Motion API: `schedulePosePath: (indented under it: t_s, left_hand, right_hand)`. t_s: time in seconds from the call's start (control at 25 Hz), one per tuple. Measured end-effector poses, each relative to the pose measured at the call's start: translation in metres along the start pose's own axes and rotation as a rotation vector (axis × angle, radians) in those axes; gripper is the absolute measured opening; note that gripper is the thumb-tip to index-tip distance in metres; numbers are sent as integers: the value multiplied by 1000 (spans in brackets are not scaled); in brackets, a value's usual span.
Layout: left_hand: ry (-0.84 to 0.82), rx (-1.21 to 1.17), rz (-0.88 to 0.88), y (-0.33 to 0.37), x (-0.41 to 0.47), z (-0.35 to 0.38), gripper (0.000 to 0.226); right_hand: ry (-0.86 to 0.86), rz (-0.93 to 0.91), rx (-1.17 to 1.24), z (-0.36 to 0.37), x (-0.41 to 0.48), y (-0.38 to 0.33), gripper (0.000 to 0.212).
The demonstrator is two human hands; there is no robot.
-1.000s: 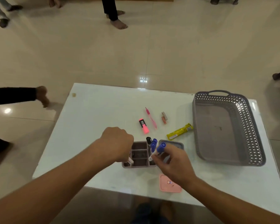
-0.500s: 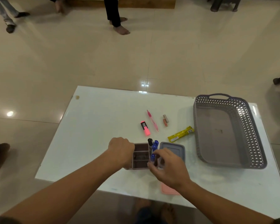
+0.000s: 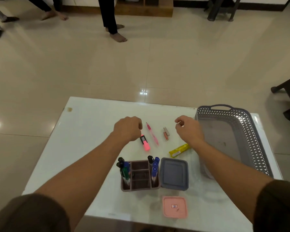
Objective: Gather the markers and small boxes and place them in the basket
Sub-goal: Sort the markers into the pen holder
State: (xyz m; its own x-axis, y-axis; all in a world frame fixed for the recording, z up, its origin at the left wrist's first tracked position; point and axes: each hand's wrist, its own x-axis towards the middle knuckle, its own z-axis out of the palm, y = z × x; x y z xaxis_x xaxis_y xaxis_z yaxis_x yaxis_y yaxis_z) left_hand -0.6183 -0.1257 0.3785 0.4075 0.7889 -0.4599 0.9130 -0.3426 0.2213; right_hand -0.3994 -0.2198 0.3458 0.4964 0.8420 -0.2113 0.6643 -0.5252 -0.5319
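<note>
My left hand (image 3: 127,128) hovers with curled, empty fingers just left of the pink highlighter (image 3: 145,142) and pink pen (image 3: 152,133). My right hand (image 3: 188,128) hangs loosely curled and empty between a small orange tube (image 3: 166,133) and the grey lattice basket (image 3: 251,131), above a yellow wrapped bar (image 3: 178,150). Near me a mauve divided holder (image 3: 140,175) carries black, green and blue markers (image 3: 124,169) on its left and blue markers (image 3: 154,168) on its right. A grey lidded box (image 3: 174,173) stands beside it. A pink lidded box (image 3: 174,206) lies at the front edge.
The white table (image 3: 90,131) stands on a tiled floor. Several people's legs and feet (image 3: 115,30) are at the far side of the room. A dark chair leg (image 3: 285,86) reaches in at the right, beyond the basket.
Both hands have let go of the markers in the holder and moved away from me, the left toward the highlighter, the right toward the basket's near corner. The camera has tilted up.
</note>
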Motion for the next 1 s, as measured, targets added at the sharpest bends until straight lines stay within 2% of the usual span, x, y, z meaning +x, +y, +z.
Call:
schedulePosePath:
  t_s: [0.08, 0.16, 0.32, 0.56, 0.76, 0.88, 1.0]
  left_hand:
    - [-46, 123, 21, 15, 22, 30, 23]
    - [-63, 106, -58, 23, 39, 55, 19]
    - [-174, -80, -280, 21, 68, 87, 26]
    - [-212, -164, -331, 18, 75, 101, 11]
    - [-281, -185, -221, 13, 60, 29, 23]
    - [-399, -65, -71, 7, 33, -21, 31]
    - [-492, 104, 18, 9, -7, -44, 30]
  right_hand:
    - [-138, -20, -192, 19, 12, 8, 20]
    - [-210, -72, -253, 46, 14, 2, 21]
    - [-257, -114, -341, 99, 20, -18, 30]
    - [-310, -109, -394, 115, 19, -12, 19]
    - [-304, -96, -226, 52, 7, -19, 22]
    - [-360, -197, -196, 3, -8, -35, 16]
    - [-417, -319, -230, -35, -29, -66, 17]
